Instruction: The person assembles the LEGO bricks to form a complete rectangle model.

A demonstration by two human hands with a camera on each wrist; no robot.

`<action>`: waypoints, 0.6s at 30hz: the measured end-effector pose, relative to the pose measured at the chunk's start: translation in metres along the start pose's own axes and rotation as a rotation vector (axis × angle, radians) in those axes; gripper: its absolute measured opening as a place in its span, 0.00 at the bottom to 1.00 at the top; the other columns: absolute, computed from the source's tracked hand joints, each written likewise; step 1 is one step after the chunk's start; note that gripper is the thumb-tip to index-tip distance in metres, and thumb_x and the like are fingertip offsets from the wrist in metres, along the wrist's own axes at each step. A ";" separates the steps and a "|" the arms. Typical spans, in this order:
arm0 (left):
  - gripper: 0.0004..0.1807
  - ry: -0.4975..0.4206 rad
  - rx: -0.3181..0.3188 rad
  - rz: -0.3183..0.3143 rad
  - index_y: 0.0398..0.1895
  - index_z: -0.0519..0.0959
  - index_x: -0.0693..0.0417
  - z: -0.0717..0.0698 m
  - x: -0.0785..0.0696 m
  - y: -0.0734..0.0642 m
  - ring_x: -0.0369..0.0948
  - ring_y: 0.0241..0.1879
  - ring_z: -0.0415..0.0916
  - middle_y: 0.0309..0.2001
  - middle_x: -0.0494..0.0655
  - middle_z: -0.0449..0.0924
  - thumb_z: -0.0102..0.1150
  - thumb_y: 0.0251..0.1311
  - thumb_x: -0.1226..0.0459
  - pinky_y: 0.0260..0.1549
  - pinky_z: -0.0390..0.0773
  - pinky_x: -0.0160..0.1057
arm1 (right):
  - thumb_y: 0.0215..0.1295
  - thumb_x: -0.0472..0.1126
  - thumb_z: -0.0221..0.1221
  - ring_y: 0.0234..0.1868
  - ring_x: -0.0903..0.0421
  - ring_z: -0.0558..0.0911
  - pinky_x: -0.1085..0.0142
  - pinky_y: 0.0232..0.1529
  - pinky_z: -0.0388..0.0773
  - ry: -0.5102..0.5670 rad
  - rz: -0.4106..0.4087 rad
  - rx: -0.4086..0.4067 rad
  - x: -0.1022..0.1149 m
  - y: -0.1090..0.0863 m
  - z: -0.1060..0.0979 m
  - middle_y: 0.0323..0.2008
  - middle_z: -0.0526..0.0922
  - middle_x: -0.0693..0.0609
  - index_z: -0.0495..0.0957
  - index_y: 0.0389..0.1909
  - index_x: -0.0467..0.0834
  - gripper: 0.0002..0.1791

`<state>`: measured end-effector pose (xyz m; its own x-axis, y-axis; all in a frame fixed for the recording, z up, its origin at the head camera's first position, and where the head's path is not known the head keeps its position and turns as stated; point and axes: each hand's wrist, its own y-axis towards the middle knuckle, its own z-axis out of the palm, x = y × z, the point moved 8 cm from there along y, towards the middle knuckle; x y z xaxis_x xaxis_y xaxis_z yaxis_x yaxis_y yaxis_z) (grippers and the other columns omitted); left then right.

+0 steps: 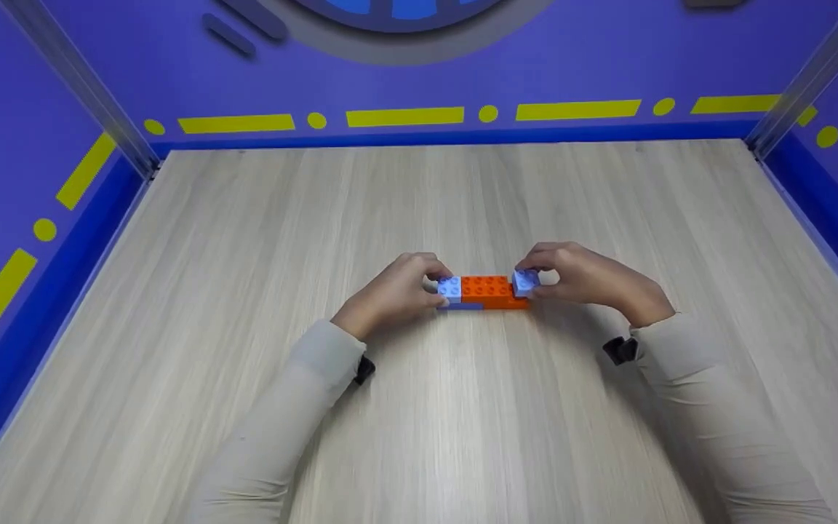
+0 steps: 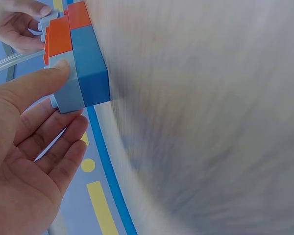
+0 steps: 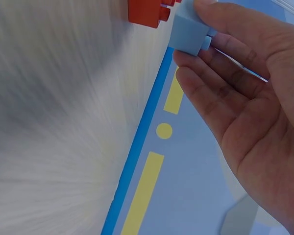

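Note:
A two-layer row of toy building bricks lies on the table. Its lower layer has a blue brick (image 2: 90, 63) at the left and an orange brick (image 3: 146, 12) at the right. On top sit a light blue brick (image 1: 449, 289) at the left end and a longer orange brick (image 1: 484, 287) beside it. My left hand (image 1: 398, 292) pinches the left light blue brick between thumb and fingers. With thumb and fingertips, my right hand (image 1: 583, 275) holds another light blue brick (image 3: 188, 29), slightly tilted, over the bare studs at the right end.
The wood-grain table (image 1: 390, 437) stretches around the bricks on all sides. Blue panels (image 1: 404, 87) with yellow markings stand along its back, left and right edges. Metal posts (image 1: 84, 80) rise at the back corners.

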<state>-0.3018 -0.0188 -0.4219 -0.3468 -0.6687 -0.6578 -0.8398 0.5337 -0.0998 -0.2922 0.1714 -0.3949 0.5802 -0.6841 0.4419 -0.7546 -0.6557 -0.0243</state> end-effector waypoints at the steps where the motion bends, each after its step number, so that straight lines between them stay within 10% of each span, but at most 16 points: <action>1: 0.16 -0.002 0.001 -0.001 0.48 0.83 0.53 0.000 0.000 0.000 0.39 0.49 0.73 0.47 0.41 0.79 0.67 0.55 0.66 0.49 0.77 0.36 | 0.55 0.33 0.67 0.47 0.50 0.82 0.53 0.51 0.80 0.002 -0.003 0.002 0.001 0.000 0.001 0.44 0.82 0.46 0.81 0.49 0.37 0.18; 18: 0.16 0.013 0.002 0.040 0.48 0.83 0.55 0.000 -0.002 0.001 0.40 0.48 0.74 0.46 0.43 0.80 0.68 0.54 0.67 0.50 0.76 0.37 | 0.57 0.31 0.64 0.49 0.49 0.82 0.53 0.51 0.79 0.007 -0.005 0.017 0.005 0.001 0.005 0.45 0.82 0.46 0.81 0.50 0.37 0.18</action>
<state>-0.3018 -0.0171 -0.4206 -0.3852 -0.6538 -0.6513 -0.8245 0.5608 -0.0752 -0.2886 0.1660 -0.3972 0.5816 -0.6788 0.4483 -0.7466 -0.6642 -0.0372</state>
